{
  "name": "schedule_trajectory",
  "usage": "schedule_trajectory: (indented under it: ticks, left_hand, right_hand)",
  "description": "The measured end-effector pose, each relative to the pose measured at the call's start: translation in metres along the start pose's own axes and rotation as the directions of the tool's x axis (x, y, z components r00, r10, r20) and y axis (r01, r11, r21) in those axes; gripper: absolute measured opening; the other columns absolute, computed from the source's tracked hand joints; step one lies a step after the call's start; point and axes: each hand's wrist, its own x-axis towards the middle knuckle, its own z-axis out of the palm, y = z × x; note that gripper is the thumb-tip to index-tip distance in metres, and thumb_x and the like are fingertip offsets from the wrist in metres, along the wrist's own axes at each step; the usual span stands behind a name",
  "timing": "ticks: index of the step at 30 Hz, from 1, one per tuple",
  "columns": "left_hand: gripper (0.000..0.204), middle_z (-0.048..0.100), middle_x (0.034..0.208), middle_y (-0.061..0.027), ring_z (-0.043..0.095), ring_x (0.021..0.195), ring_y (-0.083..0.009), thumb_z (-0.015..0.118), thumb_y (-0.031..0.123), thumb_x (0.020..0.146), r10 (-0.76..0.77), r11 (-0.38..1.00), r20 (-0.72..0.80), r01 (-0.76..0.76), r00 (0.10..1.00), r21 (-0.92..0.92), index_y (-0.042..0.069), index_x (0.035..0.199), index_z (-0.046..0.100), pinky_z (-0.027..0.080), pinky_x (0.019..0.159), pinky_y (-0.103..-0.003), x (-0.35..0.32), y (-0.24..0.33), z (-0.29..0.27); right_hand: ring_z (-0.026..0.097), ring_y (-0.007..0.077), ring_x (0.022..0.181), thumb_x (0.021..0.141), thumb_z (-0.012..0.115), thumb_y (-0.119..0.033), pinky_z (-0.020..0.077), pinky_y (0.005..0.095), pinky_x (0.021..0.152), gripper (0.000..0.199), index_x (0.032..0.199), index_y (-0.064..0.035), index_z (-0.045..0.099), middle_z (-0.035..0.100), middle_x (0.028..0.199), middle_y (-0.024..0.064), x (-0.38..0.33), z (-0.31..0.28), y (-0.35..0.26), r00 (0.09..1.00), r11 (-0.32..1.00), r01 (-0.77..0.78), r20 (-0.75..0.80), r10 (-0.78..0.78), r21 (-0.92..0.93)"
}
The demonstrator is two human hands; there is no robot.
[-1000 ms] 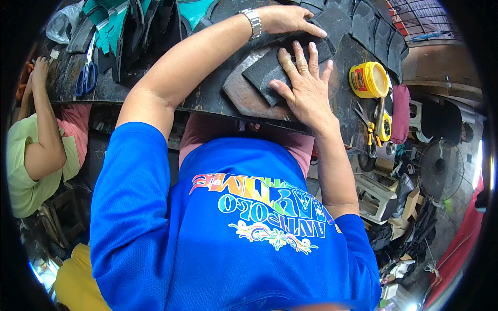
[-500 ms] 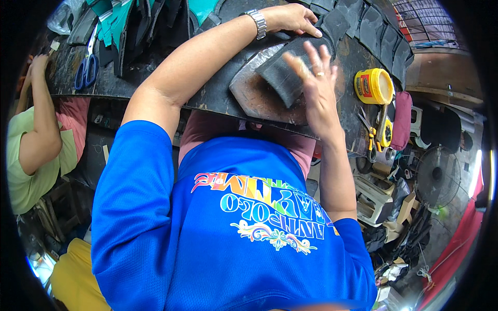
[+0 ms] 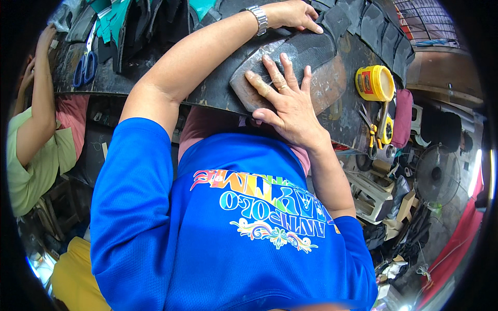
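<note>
A dark, bendable sheet piece (image 3: 311,47), grey-black with a textured face, lies flat on a worn, brownish board (image 3: 332,83) with a pointed end. At its far end, my left hand (image 3: 291,15), with a metal watch at the wrist, presses the piece with bent fingers; part of the grip is hidden. My right hand (image 3: 288,101) lies palm down, fingers spread, over the near part of the piece and the board. It covers the piece's near end.
Blue-handled scissors (image 3: 85,67) lie left on the dark table. At right are a yellow tub (image 3: 374,83), yellow-handled scissors (image 3: 372,140) and a maroon pouch (image 3: 402,119). Overlapping black pieces (image 3: 378,36) line the far right. Another person's arm (image 3: 41,109) is at the left.
My right hand has come down and left from above the piece to lie flat. The piece's near end, raised and curved before, now lies down. My left hand stays near its far end.
</note>
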Motion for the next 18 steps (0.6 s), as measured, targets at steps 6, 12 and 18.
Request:
schedule_trajectory:
  ticks: [6, 12, 18]
  left_hand:
    - [0.03, 0.06, 0.071, -0.0022, 0.052, 0.06, -0.0103, 0.076, 0.025, 0.087, 0.063, 0.995, -0.052, -0.059, 0.997, 0.077, 0.001, 0.103, 0.068, 0.041, 0.051, -0.03, -0.005, 0.001, 0.003]
    - [0.039, 0.061, 0.068, -0.0037, 0.051, 0.051, -0.0115, 0.066, 0.039, 0.094, -0.036, 0.988, -0.077, 0.047, 0.996, 0.144, 0.001, 0.101, 0.069, 0.041, 0.047, -0.03, -0.022, 0.014, 0.005]
    - [0.042, 0.067, 0.081, -0.0079, 0.055, 0.052, -0.0125, 0.076, 0.025, 0.086, 0.117, 0.97, 0.02, -0.119, 0.993, 0.213, 0.001, 0.118, 0.067, 0.045, 0.049, -0.031, -0.038, 0.008, 0.006]
  right_hand:
    - [0.013, 0.0377, 0.152, 0.095, 0.042, -0.067, -0.003, 0.0642, 0.117, 0.062, 0.139, -0.0273, 0.06, 0.031, 0.161, 0.013, -0.022, -0.022, 0.017, 0.969, 0.884, 0.015, -0.226, 0.103, 0.467]
    - [0.013, 0.04, 0.151, 0.093, 0.045, -0.067, 0.0006, 0.069, 0.114, 0.063, 0.144, -0.0314, 0.054, 0.026, 0.163, 0.0136, -0.048, -0.003, 0.011, 0.994, 0.994, -0.089, -0.061, 0.085, -0.068]
    - [0.016, 0.0401, 0.151, 0.096, 0.046, -0.062, -0.001, 0.0655, 0.116, 0.055, 0.129, -0.0242, 0.069, 0.036, 0.158, 0.0151, -0.064, -0.016, 0.021, 0.947, 0.954, -0.141, -0.246, 0.208, 0.265]
